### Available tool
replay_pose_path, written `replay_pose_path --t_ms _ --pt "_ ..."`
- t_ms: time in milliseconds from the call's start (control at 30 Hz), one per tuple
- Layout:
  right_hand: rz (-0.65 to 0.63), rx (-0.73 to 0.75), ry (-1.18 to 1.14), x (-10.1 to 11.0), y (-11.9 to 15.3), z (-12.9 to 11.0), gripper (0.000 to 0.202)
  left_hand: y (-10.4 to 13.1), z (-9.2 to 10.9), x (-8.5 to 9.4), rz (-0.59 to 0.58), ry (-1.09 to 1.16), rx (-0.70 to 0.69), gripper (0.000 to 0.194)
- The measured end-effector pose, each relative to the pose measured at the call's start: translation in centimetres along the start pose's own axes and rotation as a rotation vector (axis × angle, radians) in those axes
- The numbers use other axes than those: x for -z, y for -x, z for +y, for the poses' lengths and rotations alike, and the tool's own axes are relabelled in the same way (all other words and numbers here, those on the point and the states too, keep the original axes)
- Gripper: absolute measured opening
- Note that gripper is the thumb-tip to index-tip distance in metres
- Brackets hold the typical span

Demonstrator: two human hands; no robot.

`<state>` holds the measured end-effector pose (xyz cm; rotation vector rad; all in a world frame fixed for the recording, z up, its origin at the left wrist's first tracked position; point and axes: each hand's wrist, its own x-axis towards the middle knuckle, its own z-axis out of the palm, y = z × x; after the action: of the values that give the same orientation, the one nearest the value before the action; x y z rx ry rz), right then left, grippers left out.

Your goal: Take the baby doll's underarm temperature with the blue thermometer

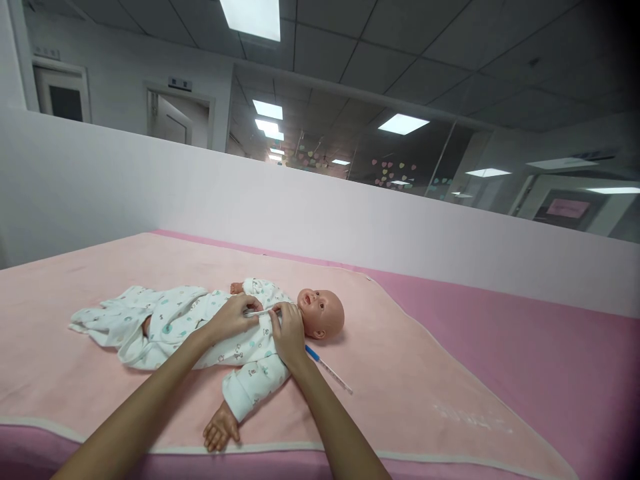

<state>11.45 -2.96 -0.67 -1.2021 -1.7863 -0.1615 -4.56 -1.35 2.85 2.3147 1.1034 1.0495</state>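
Note:
A baby doll [327, 312] lies on its back, its head toward the right. It wears a white one-piece baby suit [173, 327] with small green and dark prints. My left hand [233, 320] rests at the doll's chest, fingers curled and pinching the front edge of the suit. Close by, near the doll's neck, my right hand [290, 333] has its thumb and fingers pressed together on the same edge. Any fastener there is too small to make out. One doll hand [221, 427] pokes from the near sleeve. A blue-ended thermometer [327, 369] lies right of my right wrist.
Under the doll is a pale pink mat [410, 400] with a white border, over a darker pink surface [500, 320]. A low white wall [320, 207] runs along the back. Beyond it are glass, doors and ceiling lights.

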Motion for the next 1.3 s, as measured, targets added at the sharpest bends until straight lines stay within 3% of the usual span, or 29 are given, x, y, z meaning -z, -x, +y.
replay_pose_path --t_ms 200,600,1033,1300 --pt "-0.004 -0.002 -0.003 -0.1 -0.05 0.05 0.011 0.04 -0.17 0.11 -0.035 0.094 0.044 0.021" --pt "-0.002 0.018 0.009 -0.27 0.05 0.23 0.01 0.03 -0.54 -0.07 -0.029 0.221 0.003 0.026" --pt "0.005 0.01 0.0 -0.21 0.06 0.05 0.009 0.18 -0.25 0.06 -0.056 0.177 0.002 0.022" --pt "0.013 0.019 -0.011 -0.15 -0.03 -0.11 0.013 -0.07 -0.63 0.85 -0.051 -0.029 -0.03 0.018"
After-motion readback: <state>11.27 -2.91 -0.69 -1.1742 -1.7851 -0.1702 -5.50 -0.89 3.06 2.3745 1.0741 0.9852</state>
